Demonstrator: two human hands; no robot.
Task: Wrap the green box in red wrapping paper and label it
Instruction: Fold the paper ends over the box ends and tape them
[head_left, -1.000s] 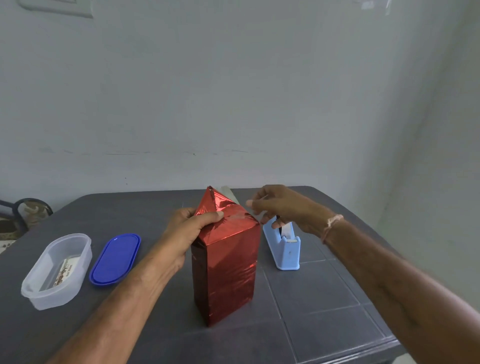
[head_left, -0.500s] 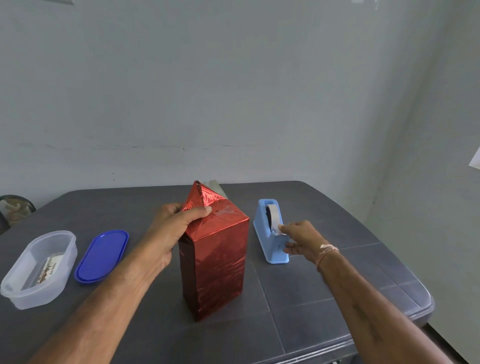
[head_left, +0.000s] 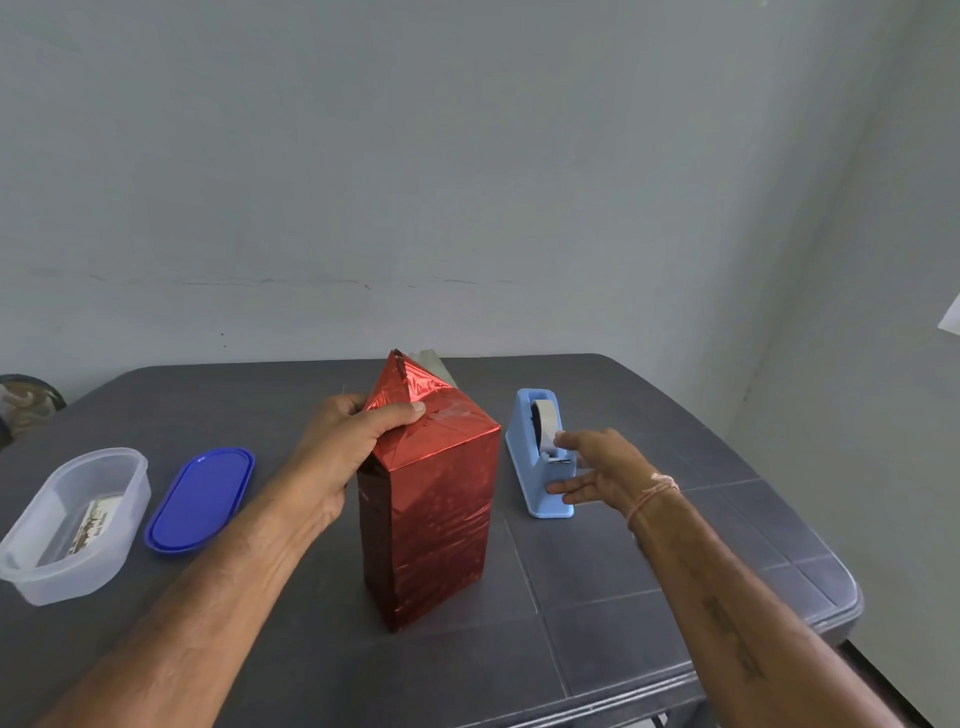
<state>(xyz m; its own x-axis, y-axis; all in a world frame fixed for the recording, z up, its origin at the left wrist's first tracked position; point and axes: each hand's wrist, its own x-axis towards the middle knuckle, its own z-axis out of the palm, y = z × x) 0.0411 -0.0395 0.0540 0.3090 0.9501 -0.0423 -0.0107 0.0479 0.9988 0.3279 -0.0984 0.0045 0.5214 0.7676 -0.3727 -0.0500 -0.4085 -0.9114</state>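
Box (head_left: 431, 514) upright, red-wrapped, top flap unsealed

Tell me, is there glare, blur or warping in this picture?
Head view: light is soft and even, with faint shadows; the foil paper glints with bright speckles; the wide lens seems to bow the table's far edge; nothing looks blurred.

The wrapping paper (head_left: 431, 519) was glossy metallic red, silvery on its inner face; tape dispenser (head_left: 540, 499) pale blue; lid (head_left: 200, 499) deep blue; container (head_left: 31, 561) translucent; tabletop (head_left: 649, 597) dark grey, grid-lined.
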